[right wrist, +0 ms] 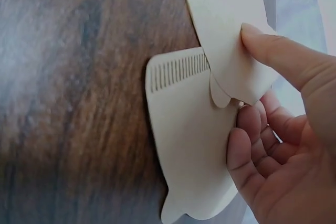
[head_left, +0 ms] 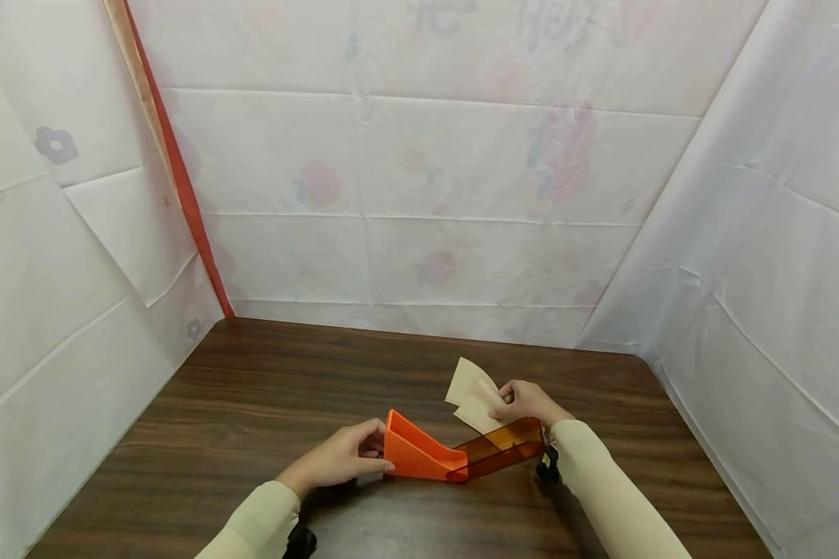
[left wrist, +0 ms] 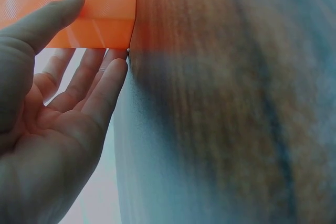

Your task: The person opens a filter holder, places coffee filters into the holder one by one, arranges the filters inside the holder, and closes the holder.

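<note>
An orange coffee filter holder [head_left: 419, 458] with a see-through brown lid [head_left: 503, 448] sits on the wooden table, its lid swung open to the right. My left hand [head_left: 342, 458] grips the holder's left end; in the left wrist view the thumb lies on one orange face and the fingers reach round the edge. Behind the lid, my right hand [head_left: 527, 402] pinches pale tan paper coffee filters [head_left: 477, 394]. Seen from the right wrist, one filter [right wrist: 226, 30] overlaps another filter [right wrist: 191, 135], both with crimped edges, and the thumb presses on the upper one.
The dark wood-grain table [head_left: 266, 388] is enclosed by white printed sheets [head_left: 405, 171] at the back and both sides. A red strip [head_left: 189, 194] runs down the back left corner. Dark wrist-worn gear [head_left: 548, 466] sits under each sleeve.
</note>
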Available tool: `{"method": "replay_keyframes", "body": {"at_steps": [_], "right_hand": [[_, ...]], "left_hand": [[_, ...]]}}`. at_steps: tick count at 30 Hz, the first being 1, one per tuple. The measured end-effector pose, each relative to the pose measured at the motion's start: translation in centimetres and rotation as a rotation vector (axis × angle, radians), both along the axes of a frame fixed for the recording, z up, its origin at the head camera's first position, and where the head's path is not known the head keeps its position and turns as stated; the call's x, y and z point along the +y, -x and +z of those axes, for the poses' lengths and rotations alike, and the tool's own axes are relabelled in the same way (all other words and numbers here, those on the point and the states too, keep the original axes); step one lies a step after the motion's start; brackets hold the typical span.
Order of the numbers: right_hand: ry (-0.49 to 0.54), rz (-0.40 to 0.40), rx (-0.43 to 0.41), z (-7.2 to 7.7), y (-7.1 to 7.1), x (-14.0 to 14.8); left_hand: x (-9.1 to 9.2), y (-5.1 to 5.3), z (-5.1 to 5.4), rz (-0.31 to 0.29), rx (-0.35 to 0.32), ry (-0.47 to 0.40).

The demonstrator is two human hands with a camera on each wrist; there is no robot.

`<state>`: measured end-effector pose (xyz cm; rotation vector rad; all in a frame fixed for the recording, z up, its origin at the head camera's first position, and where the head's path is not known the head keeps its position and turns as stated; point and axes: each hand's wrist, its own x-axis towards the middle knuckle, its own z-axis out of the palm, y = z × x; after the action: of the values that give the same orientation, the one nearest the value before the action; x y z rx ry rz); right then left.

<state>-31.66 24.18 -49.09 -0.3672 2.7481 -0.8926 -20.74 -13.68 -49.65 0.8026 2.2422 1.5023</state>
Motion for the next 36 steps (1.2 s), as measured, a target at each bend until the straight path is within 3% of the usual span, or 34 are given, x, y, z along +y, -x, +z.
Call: {"method": "replay_keyframes", "body": {"at_steps": [8,18,26,36], "right_hand": [[0.099,0.09,0.05,0.2,-0.5,0.7],[0.115,0.022,0.016,-0.1,-0.9,0.6],[0.189,-0.015,-0.019,-0.2,-1.0,1.1],[0.203,-0.037,0.028,-0.3,-0.9,1.2]], "left_hand": [[0.1,0.0,0.1,0.004,-0.005,-0.005],[0.1,-0.1,0.1,0.0,-0.006,-0.002],[0.1,-0.1,0.1,0.006,-0.003,0.003],[0.1,-0.1,0.1,0.014,-0.003,0.014]]}}
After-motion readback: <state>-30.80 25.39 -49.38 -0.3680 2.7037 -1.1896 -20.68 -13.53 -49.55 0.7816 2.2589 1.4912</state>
